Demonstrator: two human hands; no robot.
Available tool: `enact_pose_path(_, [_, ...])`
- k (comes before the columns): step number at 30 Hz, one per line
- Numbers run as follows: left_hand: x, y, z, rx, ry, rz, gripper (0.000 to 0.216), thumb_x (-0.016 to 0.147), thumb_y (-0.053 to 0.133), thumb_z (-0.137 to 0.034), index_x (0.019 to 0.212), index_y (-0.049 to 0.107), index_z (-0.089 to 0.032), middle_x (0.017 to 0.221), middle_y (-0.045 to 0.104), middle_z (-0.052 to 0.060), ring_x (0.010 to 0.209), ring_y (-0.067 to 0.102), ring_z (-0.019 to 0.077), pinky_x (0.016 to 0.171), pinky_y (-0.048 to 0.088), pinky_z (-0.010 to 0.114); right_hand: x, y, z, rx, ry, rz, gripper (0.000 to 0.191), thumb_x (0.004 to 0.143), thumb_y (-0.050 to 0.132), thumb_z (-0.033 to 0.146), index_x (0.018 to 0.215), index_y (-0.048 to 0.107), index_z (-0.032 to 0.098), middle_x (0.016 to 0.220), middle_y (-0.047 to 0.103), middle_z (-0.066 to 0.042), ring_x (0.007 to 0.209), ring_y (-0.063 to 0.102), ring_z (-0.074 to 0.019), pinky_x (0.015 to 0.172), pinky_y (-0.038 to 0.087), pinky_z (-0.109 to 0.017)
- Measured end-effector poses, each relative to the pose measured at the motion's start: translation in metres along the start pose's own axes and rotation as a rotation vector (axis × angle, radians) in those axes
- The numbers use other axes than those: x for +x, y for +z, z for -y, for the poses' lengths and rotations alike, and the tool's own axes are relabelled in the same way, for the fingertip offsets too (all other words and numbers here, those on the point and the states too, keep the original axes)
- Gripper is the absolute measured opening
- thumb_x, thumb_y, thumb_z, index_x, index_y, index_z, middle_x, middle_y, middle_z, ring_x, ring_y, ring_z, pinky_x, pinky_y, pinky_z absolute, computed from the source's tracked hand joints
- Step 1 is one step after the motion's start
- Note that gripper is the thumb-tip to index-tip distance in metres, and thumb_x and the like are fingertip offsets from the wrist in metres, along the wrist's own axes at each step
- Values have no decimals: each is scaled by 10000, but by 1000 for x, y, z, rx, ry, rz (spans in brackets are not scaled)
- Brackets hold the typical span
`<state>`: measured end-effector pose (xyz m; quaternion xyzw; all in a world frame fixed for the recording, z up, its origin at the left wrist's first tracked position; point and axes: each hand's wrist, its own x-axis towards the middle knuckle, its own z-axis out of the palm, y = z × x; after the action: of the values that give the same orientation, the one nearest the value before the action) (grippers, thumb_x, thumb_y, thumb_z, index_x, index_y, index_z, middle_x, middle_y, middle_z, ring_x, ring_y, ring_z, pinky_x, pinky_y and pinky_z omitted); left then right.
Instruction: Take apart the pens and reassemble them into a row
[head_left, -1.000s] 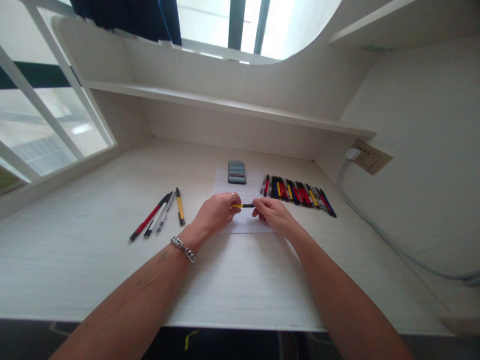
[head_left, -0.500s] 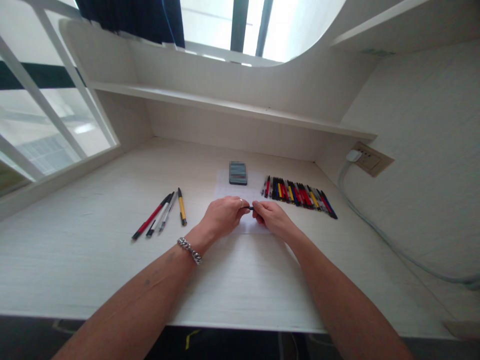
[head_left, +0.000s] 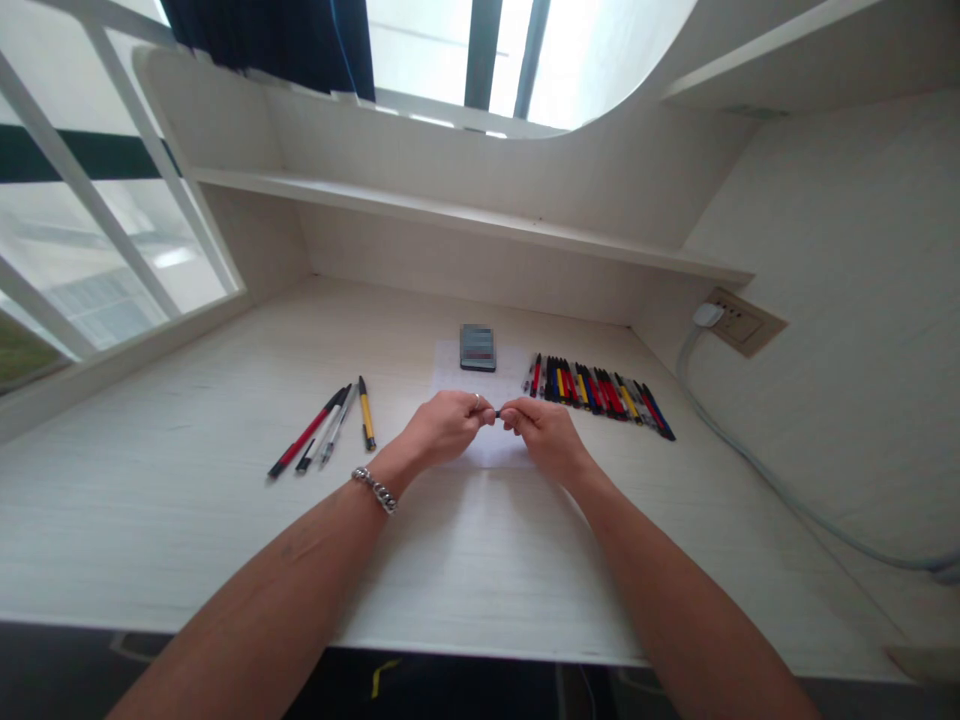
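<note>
**Two hands pinched on one pen above a pale desk**

The work surface is a desk (head_left: 225,540) of whitish, wood-grained board, built into an alcove. A long shelf (head_left: 450,215) of the same finish runs along the back, and a second one sits higher at the right. A window (head_left: 90,250) with white bars fills the left side, and daylight enters from above. On the right wall, a white plug (head_left: 707,314) sits in a beige socket plate (head_left: 742,322), and its grey cable (head_left: 787,490) trails down along the desk.

The left hand (head_left: 446,425), with a chain bracelet (head_left: 374,489) at the wrist, and the right hand (head_left: 544,430) meet over a white sheet (head_left: 450,378) at mid-desk. Both have their fingers closed in a pinch on the pen (head_left: 497,412), of which only a short dark stretch shows between the fingertips.

A dark device (head_left: 478,347) lies on the sheet's far edge, its face blurred. A row of pens (head_left: 600,392) lies to the right and four loose pens (head_left: 330,425) to the left. Any print on them is too small to read.
</note>
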<state>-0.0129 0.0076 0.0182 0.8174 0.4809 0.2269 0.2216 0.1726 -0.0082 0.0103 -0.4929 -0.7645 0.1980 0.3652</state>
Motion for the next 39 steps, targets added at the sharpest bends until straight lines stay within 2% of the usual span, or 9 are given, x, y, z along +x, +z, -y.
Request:
enact_pose_path(4, [4,-4,7,-88,28,62,322,846,428,-367,825,700,-195,719,663,6,650,555,143,569,380,230,1,1,-4,-3,-53,2,167,844,553,253,880,715,232,749,702,-6,677,618,-127,662,434,-233])
enact_pose_path(8, [4,-4,10,-110,38,116,328,848,432,-371,818,697,-181,660,643,1,603,542,132,551,365,226,1,3,-9,51,-77,-27,122,800,623,260,866,721,233,847,723,-29,765,645,-156,733,459,-266])
enact_pose_path(12, [0,0,10,45,17,11,284,852,466,-384,880,703,-232,762,696,19,673,584,154,574,373,240,1,3,-15,219,59,100,247,769,652,375,930,689,192,801,702,-38,691,624,-147,640,464,-252])
enact_pose_path(17, [-3,4,5,121,56,-39,241,859,495,-365,930,699,-257,855,718,23,739,615,159,626,405,242,2,5,-20,414,275,246,494,870,408,566,773,630,135,633,619,-41,500,511,-100,479,390,-220])
enact_pose_path(21, [-6,4,-2,188,121,-89,283,865,491,-446,996,685,-287,949,712,18,836,627,183,672,416,257,4,7,-17,508,297,268,455,854,456,538,664,582,144,567,576,-21,456,466,-90,449,351,-220])
enact_pose_path(24, [-6,5,-7,276,99,-123,297,885,454,-454,989,688,-304,962,706,13,837,627,187,652,404,266,5,8,-16,548,308,240,409,846,482,494,641,573,151,532,551,-2,441,447,-89,434,324,-219])
enact_pose_path(30, [-3,2,-6,246,78,-90,302,895,422,-427,927,699,-309,929,707,-4,808,614,176,593,360,259,3,3,-13,304,140,126,299,851,511,354,665,637,156,582,608,-11,505,486,-96,492,355,-216])
enact_pose_path(34, [2,1,4,84,54,-5,336,876,427,-451,907,707,-268,838,701,8,742,586,162,598,367,246,1,0,-7,112,-2,51,223,848,522,252,719,687,177,624,638,-7,564,540,-101,561,391,-215])
enact_pose_path(39, [7,-1,17,-128,42,129,366,851,446,-452,850,699,-187,667,638,5,603,530,136,539,366,225,2,2,-10,22,-164,16,164,841,554,217,851,717,207,760,696,-28,683,609,-135,675,435,-249])
